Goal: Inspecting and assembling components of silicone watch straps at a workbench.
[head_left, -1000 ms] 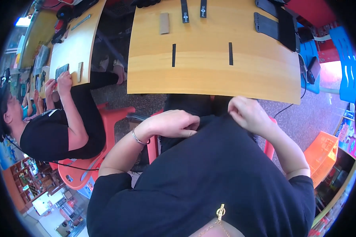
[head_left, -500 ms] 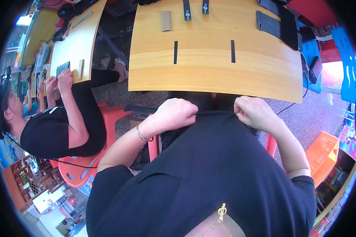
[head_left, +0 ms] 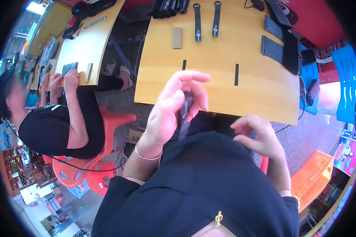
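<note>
My left hand (head_left: 168, 104) is raised in front of the table's near edge, its fingers curled around a small dark narrow object (head_left: 184, 110). That object is blurred and partly covered by the fingers, so its kind cannot be told. My right hand (head_left: 257, 134) hovers over the hem of the black shirt (head_left: 213, 166), thumb and fingers apart, with nothing seen between them. Beyond the hands lies the wooden table (head_left: 158, 87), with two short black strips (head_left: 236, 75) on it; my left hand covers part of the left one.
Farther back on the table are two black straps (head_left: 197, 23), a brown flat block (head_left: 177, 38), a dark bundle (head_left: 168, 8) and grey ribbed pieces (head_left: 272, 49) on black fabric. A person (head_left: 47, 126) works at the left table. An orange crate (head_left: 312, 177) stands at right.
Both hands have let go of the shirt hem. My left hand has risen and now holds the dark object; the right has loosened. The view has tilted, showing more of the table's far side.
</note>
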Motion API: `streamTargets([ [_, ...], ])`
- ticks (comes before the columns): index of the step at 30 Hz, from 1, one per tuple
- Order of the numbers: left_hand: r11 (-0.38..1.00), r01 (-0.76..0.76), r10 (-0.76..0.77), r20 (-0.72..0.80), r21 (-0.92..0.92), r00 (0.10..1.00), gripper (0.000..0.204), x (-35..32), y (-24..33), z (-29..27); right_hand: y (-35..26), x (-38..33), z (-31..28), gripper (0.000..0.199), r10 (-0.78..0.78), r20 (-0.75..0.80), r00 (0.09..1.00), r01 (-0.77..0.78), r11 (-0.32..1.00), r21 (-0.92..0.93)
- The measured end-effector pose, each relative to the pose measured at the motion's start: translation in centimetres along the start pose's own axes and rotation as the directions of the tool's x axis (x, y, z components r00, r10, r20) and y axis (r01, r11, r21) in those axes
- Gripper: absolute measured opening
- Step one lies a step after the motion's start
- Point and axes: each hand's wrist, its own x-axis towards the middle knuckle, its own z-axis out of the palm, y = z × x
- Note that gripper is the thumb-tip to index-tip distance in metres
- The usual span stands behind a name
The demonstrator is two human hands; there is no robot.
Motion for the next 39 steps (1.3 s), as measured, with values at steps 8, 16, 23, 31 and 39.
streamTargets([
  [8, 0.908, -0.319, 0.264, -0.218, -0.271, 0.939, 0.032, 1.4, -2.7, -0.1, -1.4, 4.7, 4.6, 0.057, -0.208, -0.169, 0.964, 0.222, 0.973, 0.07],
  [16, 0.996, -0.062, 0.047, -0.233, -0.058, 0.971, 0.041, -0.4, -4.6, -2.1, -0.8, 4.1, 1.8, 0.037, 0.012, -0.064, 0.998, -0.013, 1.0, -0.025],
  [23, 0.996, -0.047, 0.033, -0.18, -0.076, 0.983, 0.038, 0.3, -4.7, -1.9, 0.1, 4.4, 0.1, 0.044, 0.103, -0.049, 0.993, -0.107, 0.991, -0.076],
  [31, 0.995, -0.084, 0.066, -0.264, -0.058, 0.962, 0.029, 0.7, -5.5, -2.0, 0.4, 4.6, -0.9, 0.047, -0.144, -0.073, 0.987, 0.123, 0.962, -0.242],
  [39, 0.988, -0.151, 0.148, -0.2, -0.002, 0.969, 0.027, 0.3, -6.3, -1.2, -2.7, 6.8, 1.1, 0.024, -0.263, -0.352, 0.898, 0.209, 0.96, -0.184],
])
